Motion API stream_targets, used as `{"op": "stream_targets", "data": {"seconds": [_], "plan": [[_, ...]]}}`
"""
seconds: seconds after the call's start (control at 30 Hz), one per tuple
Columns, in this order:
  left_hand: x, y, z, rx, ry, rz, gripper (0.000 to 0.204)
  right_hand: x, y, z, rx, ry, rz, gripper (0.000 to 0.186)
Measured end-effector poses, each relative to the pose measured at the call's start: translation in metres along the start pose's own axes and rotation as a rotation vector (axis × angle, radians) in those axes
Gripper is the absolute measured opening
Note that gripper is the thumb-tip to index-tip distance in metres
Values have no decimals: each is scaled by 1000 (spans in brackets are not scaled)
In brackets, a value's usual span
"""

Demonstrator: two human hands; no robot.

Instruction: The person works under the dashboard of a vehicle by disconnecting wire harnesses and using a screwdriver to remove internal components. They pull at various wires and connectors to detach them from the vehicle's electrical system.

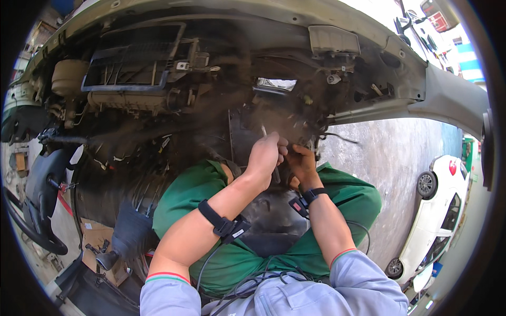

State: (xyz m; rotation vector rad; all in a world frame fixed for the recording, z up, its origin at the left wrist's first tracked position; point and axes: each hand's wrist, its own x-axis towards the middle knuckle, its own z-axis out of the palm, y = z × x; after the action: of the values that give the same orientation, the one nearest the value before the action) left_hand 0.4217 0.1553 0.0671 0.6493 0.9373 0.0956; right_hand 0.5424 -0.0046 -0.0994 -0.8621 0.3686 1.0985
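My left hand [265, 154] is closed round a slim tool whose pale, narrow end [264, 129] sticks up past the fingers. A dark piece [275, 175] shows below that fist; whether it belongs to the same tool I cannot tell. Close beside it on the right, my right hand [303, 161] has its fingers curled in, and what they hold is hidden. Both hands are low in front of the stripped dashboard area [274, 113] of a vehicle, near dark brackets and wiring. Shadow and blur hide the exact contact there.
A steering wheel [31, 226] and a gear lever boot [132, 226] are at the left. The dusty heater box [126, 100] hangs at upper left. A thin cable [342, 138] pokes out at the right door opening. Beyond it, a white car [432, 216] stands on the floor.
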Motion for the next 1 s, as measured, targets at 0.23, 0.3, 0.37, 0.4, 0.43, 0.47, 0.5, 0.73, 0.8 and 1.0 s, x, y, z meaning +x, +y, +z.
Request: {"op": "stream_targets", "data": {"seconds": [0.23,0.3,0.37,0.4,0.43,0.47,0.5,0.73,0.8,1.0], "plan": [[0,-3,7,-2,-16,-45,33,35,38,-31,234,-9,117,46],[1,-4,8,6,-18,-54,33,36,40,-24,139,29,122,50],[2,-1,9,17,-22,-60,33,31,37,-3,619,-507,369,51],[2,0,9,10,-10,-67,33,23,34,13,761,-683,461,52],[3,-1,6,3,14,-73,33,-2,25,64,203,-252,288,53],[4,0,8,6,3,-81,33,-9,20,79,-63,-41,150,54],[5,0,8,7,12,-77,33,-14,18,93,-352,194,79,54],[7,-2,10,42,16,-77,33,45,36,13,-225,98,271,38],[8,-4,20,53,-24,-82,33,69,31,-38,-519,135,92,26],[4,-6,16,99,-26,-79,32,69,6,-9,-705,462,-195,14]]}}
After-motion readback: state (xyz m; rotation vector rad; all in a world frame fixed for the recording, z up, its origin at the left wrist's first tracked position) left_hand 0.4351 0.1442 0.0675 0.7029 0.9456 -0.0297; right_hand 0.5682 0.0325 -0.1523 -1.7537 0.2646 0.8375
